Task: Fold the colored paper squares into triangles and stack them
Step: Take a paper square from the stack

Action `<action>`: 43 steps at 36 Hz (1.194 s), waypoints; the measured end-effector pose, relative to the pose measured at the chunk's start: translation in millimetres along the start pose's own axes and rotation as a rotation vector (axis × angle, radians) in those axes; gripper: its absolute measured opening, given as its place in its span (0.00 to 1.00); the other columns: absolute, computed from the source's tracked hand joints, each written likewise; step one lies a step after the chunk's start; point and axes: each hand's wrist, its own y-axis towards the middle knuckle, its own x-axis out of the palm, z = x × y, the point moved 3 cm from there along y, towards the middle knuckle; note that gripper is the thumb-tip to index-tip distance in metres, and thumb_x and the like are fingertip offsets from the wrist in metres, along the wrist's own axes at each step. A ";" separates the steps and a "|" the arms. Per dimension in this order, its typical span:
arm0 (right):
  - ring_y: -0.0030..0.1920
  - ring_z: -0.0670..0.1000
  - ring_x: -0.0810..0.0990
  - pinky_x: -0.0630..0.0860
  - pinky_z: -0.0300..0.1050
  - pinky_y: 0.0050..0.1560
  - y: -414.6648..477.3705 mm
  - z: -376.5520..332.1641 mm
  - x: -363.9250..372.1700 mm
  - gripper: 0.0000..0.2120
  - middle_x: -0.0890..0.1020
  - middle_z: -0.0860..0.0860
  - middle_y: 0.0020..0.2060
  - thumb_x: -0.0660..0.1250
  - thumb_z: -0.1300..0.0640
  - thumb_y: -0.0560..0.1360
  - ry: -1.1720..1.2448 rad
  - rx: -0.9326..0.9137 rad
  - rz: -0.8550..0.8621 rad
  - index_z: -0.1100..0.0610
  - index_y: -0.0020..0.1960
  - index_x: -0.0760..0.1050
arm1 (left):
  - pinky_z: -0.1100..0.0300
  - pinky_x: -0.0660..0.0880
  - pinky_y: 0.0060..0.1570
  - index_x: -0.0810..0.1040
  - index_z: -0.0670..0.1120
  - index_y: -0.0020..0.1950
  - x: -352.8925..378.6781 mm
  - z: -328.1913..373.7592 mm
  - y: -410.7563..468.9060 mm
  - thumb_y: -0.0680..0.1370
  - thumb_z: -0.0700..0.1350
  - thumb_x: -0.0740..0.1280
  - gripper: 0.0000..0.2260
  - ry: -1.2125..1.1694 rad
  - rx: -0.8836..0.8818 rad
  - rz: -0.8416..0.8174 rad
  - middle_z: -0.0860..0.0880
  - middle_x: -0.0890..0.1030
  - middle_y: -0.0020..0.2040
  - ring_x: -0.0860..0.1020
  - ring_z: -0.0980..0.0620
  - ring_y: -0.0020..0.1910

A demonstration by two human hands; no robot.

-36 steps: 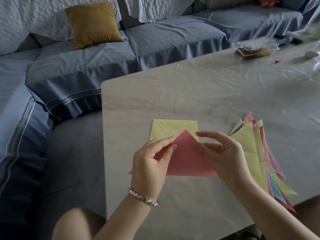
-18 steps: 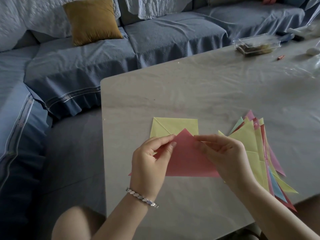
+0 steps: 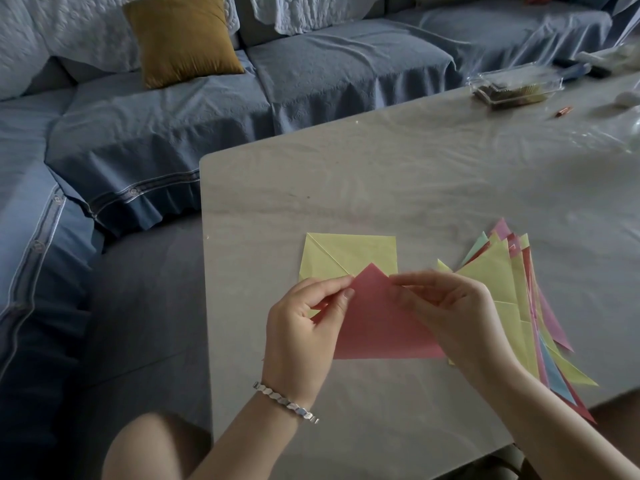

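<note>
A pink paper triangle (image 3: 375, 323) lies point-up on the table (image 3: 346, 188), in front of me. My left hand (image 3: 304, 327) pinches its left sloping edge near the tip. My right hand (image 3: 450, 313) pinches the right sloping edge, its fingers curled over the paper. Behind the pink piece lies a yellow paper square (image 3: 349, 254) with a diagonal crease, partly covered. To the right, a fanned stack of folded triangles (image 3: 519, 306) in yellow, pink, blue and red rests on the table, its near side hidden by my right wrist.
A clear plastic box (image 3: 516, 88) with dark contents stands at the far right of the table, a small orange item (image 3: 563, 111) beside it. A blue sofa (image 3: 311, 74) with a mustard cushion (image 3: 183, 39) wraps around the table's far and left sides.
My right hand's fingers have curled down from a raised, spread pose onto the pink triangle's right edge. The left hand keeps its pinch. The view has shifted slightly.
</note>
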 end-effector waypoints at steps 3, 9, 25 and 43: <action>0.32 0.40 0.80 0.74 0.29 0.35 0.6 2.4 -0.7 0.13 0.84 0.45 0.31 0.72 0.68 0.68 0.001 0.011 -0.002 0.50 0.36 0.81 | 0.76 0.72 0.40 0.83 0.51 0.45 0.3 -0.6 0.5 0.70 0.43 0.68 0.06 0.024 0.006 0.007 0.61 0.81 0.40 0.79 0.63 0.40; 0.34 0.39 0.81 0.74 0.28 0.39 2.4 7.6 -3.2 0.16 0.84 0.43 0.32 0.71 0.69 0.68 -0.093 0.001 -0.032 0.47 0.35 0.81 | 0.76 0.71 0.39 0.83 0.49 0.43 0.0 -3.4 0.7 0.70 0.42 0.69 0.05 0.082 0.001 -0.015 0.62 0.80 0.38 0.79 0.61 0.37; 0.41 0.41 0.79 0.70 0.36 0.52 13.5 1.2 3.5 0.07 0.82 0.38 0.36 0.68 0.50 0.71 -0.854 -0.524 -0.380 0.48 0.43 0.83 | 0.67 0.73 0.33 0.84 0.48 0.38 -1.6 -16.3 -3.3 0.70 0.47 0.70 0.05 0.171 -0.124 -0.371 0.56 0.80 0.29 0.78 0.60 0.30; 0.53 0.44 0.81 0.79 0.47 0.48 -14.6 104.8 17.8 0.20 0.83 0.44 0.51 0.53 0.50 0.69 -1.237 -0.222 -0.504 0.50 0.45 0.83 | 0.68 0.71 0.31 0.78 0.51 0.30 10.0 -105.0 -3.0 0.72 0.40 0.69 0.11 0.262 -0.592 -0.117 0.53 0.80 0.28 0.77 0.57 0.30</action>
